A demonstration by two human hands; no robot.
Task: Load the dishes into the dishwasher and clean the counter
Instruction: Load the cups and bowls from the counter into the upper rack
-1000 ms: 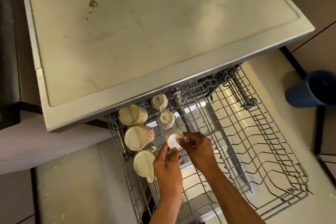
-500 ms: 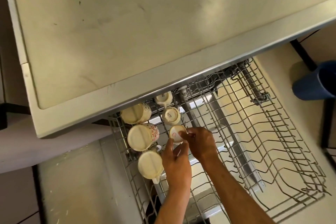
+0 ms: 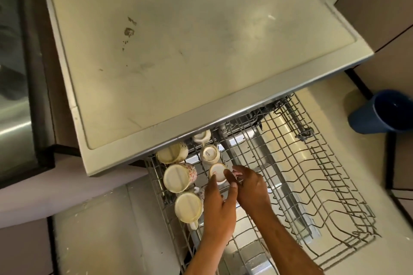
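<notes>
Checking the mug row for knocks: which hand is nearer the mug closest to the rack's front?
Left. The left hand lies right beside the front mug; the right hand sits farther off, beyond the left hand.

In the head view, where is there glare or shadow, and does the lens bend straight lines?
Head view: glare on the steel panel at far left; the counter shades the rack's back cups; sharp at the hands (left, right); the wide lens slightly bows the counter edges.
</notes>
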